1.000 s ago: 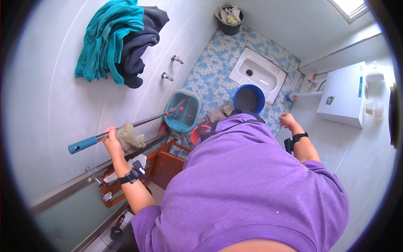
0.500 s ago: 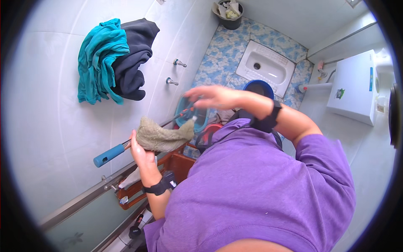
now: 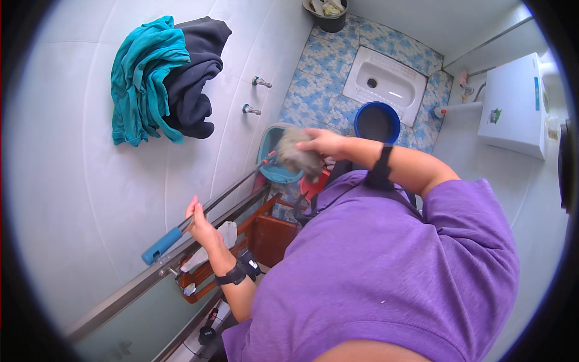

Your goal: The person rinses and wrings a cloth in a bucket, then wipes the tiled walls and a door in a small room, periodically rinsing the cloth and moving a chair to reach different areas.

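My right hand [image 3: 322, 143] is closed on a grey-green cloth [image 3: 294, 152], fuzzy and smeared by motion, bunched over the light-blue basin [image 3: 282, 172]. My left hand [image 3: 204, 228] is at a thin dark pole [image 3: 238, 183], its fingers closed around it just above the blue handle [image 3: 161, 245]. The pole slants up and right from that handle to an orange part [image 3: 269, 158] beside the cloth. What lies beyond the orange part is hidden by the cloth and basin.
A blue bucket [image 3: 377, 122] stands by the white squat toilet [image 3: 386, 84]. A red basin [image 3: 315, 183] sits near my body. Teal [image 3: 148, 81] and dark [image 3: 193, 78] clothes hang on the left wall, near two hooks [image 3: 252, 110]. A metal rail [image 3: 129, 298] and brown rack [image 3: 265, 238] are below my left hand.
The cloth has left my left hand and is now in my right, farther right over the basin. The pole's handle has dropped lower in the picture. The view has shifted slightly.
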A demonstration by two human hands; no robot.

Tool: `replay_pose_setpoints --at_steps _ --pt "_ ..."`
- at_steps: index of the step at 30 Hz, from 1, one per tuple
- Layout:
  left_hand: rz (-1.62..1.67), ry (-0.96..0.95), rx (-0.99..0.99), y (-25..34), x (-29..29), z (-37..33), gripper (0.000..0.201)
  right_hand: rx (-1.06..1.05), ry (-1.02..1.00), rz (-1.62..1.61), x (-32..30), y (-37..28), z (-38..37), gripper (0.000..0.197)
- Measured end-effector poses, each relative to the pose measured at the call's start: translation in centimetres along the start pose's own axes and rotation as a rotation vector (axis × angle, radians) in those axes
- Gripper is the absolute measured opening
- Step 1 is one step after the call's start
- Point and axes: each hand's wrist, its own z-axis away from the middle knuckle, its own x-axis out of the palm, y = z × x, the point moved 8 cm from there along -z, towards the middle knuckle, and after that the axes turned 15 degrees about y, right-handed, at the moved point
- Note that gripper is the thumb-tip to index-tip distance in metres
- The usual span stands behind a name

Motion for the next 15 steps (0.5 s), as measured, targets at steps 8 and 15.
replay_pose_setpoints --at_steps 8,15 --pt "0.362 0.077 -0.140 -1.4 0.7 -1.1 0.014 -0.017 0.632 -0.522 -20.5 6.6 2.8 0.035" --pt "0.361 0.231 -0.150 -1.8 2.8 -2.2 0.011 -0.066 1.214 -0.344 -36.0 16.2 5.7 0.033"
